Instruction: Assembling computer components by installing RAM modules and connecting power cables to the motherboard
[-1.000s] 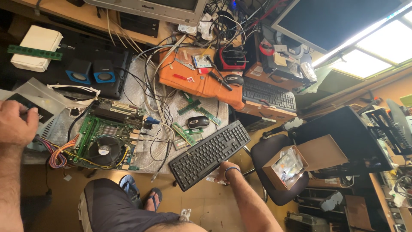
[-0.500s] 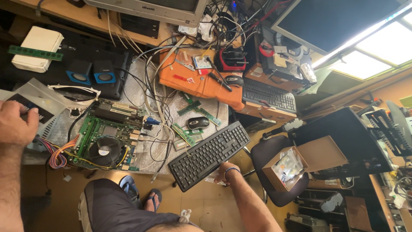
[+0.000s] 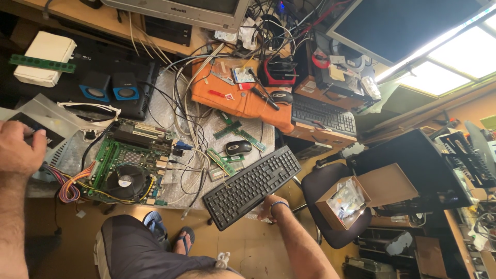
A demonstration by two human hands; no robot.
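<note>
The black keyboard [image 3: 253, 187] is held at its near edge by the right hand [image 3: 268, 207], whose fingers are tucked beneath it and mostly hidden, so how tightly they are curled cannot be told. The keyboard lies tilted, just right of the green motherboard [image 3: 126, 163] and partly over the bench edge. Compared with a second ago, almost nothing has shifted: keyboard, motherboard and both hands are found in the same places, so the keyboard appears merely to be steadied, not carried anywhere. Left of the motherboard, the left hand [image 3: 19, 149] is closed over the edge of a grey metal case panel [image 3: 49, 135], with the thumb pressed against a dark part on it. Behind the keyboard a black mouse [image 3: 238, 148] and loose green memory sticks [image 3: 240, 132] are seen on bubble wrap. Further back from the motherboard, two blue speakers [image 3: 109, 88] and an orange box [image 3: 240, 95] are set, and cables are strewn between them.
</note>
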